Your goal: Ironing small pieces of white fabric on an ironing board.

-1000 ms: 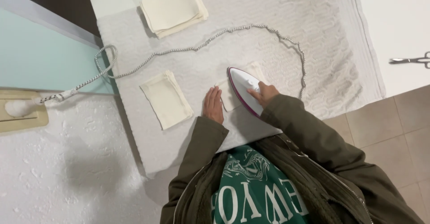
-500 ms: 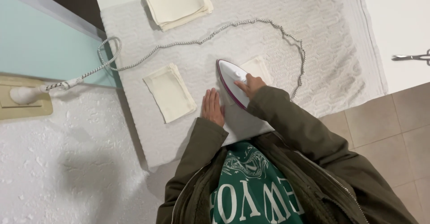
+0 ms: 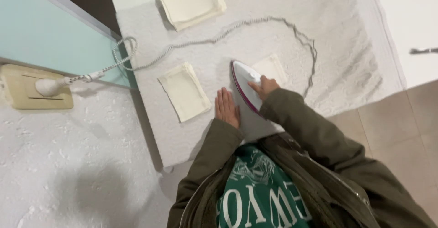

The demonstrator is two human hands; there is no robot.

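Right hand (image 3: 264, 87) grips the iron (image 3: 245, 84) over one cloth (image 3: 272, 67) at centre; left hand (image 3: 226, 108) lies flat, fingers together; left cloth (image 3: 184, 91) already pressed, apparently.

Bare towel (image 3: 346, 68) beyond the looping cord (image 3: 301, 36), folded cloth (image 3: 184, 91) leftward

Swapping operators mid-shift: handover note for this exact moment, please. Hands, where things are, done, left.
Right hand: grips the white and purple iron, which sits on a cream cloth piece.
Left hand: flat, palm down on the white towel, beside the iron.
Folded cream cloth lies left of the left hand; a cream stack sits at the far edge. Cord loops across the towel to the wall plug.
Done: cannot tell which pieces are pressed.
Left: the piece under the iron, at least.
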